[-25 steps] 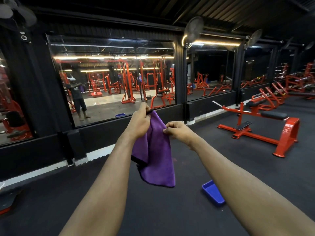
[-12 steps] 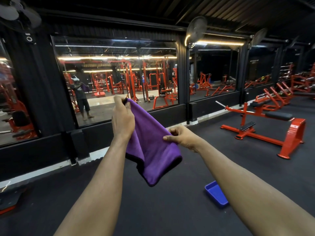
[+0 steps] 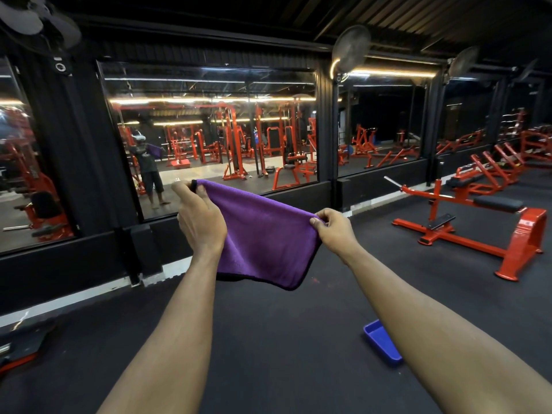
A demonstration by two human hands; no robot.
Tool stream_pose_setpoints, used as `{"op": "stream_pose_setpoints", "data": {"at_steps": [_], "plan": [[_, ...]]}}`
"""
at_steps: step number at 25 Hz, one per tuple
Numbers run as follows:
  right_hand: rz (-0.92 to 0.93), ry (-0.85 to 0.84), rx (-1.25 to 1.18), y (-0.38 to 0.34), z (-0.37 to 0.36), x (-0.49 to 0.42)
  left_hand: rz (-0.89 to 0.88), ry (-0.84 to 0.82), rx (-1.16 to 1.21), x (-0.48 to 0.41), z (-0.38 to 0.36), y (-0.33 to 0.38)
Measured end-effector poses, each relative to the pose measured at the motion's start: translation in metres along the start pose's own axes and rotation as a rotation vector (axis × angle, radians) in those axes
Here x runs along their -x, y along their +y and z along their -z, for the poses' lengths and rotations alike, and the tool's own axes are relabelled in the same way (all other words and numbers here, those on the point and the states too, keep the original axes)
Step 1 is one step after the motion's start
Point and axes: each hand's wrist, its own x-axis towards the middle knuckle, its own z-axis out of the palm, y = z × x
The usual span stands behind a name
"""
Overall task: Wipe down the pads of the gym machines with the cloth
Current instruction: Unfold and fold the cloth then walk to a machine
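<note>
Cloth (image 3: 263, 234): purple, plush pile, with a dark stitched edge along the bottom and round the lower right corner. It is held up in the air in front of the person, over the dark floor (image 3: 268, 339) and well apart from the machines. The top edge is stretched between the two grips and slants down from left to right. The body hangs below in a soft sag, with a few diagonal folds near the left side.

Left grip (image 3: 200, 222): back of the hand to the camera, fingers curled, thumb and fingertips pinching the upper left corner. A bit of the dark edge shows between the fingers. It is the higher of the two.

Right grip (image 3: 334, 231): lower, thumb and forefinger pinching the upper right corner, the other fingers curled in. Both forearms are bare and reach forward.

Around: a blue tray (image 3: 382, 343) lies on the floor, partly hidden by the right forearm. A red bench machine (image 3: 519, 249) with a black pad (image 3: 495, 203) stands to the right; more red machines line up behind it. A wall mirror (image 3: 209, 138) reflects the person holding the purple cloth up, with red frames behind. A fan (image 3: 351, 49) is mounted on the pillar.
</note>
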Motion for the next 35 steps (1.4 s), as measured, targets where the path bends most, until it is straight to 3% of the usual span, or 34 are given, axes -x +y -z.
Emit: {"op": "stream_pose_setpoints", "data": {"at_steps": [6, 10, 12, 19, 21, 24, 26, 28, 30, 33, 35], "plan": [[-0.069, 0.508, -0.218, -0.019, -0.016, 0.007, -0.052, 0.073, 0.063, 0.002, 0.002, -0.006], [-0.080, 0.588, -0.214, -0.034, -0.021, 0.006, -0.062, 0.130, 0.097, 0.001, -0.001, -0.012], [-0.061, 0.507, -0.223, -0.033, -0.018, 0.004, -0.063, 0.156, 0.105, -0.002, -0.002, -0.014], [-0.082, -0.049, -0.334, -0.014, -0.014, -0.008, 0.073, 0.119, -0.020, -0.009, 0.002, -0.029], [-0.090, -0.047, -0.282, -0.012, -0.014, -0.005, 0.092, 0.088, -0.087, -0.008, 0.003, -0.029], [-0.038, 0.143, -0.183, -0.013, -0.013, 0.005, 0.086, 0.056, -0.155, -0.004, 0.003, -0.024], [-0.013, 0.290, -0.207, -0.019, -0.012, 0.008, 0.028, 0.075, -0.111, 0.002, 0.003, -0.022], [-0.012, 0.297, -0.290, -0.023, -0.010, 0.004, -0.005, 0.112, -0.066, 0.004, 0.003, -0.023], [-0.058, 0.143, -0.408, -0.026, -0.003, -0.001, 0.012, 0.115, -0.063, 0.002, 0.002, -0.026], [-0.117, -0.225, -0.466, -0.024, 0.010, -0.007, 0.066, 0.101, -0.068, -0.002, 0.003, -0.030], [-0.086, -0.303, -0.501, -0.015, 0.008, -0.010, 0.085, 0.095, -0.075, -0.006, 0.003, -0.033]]}}
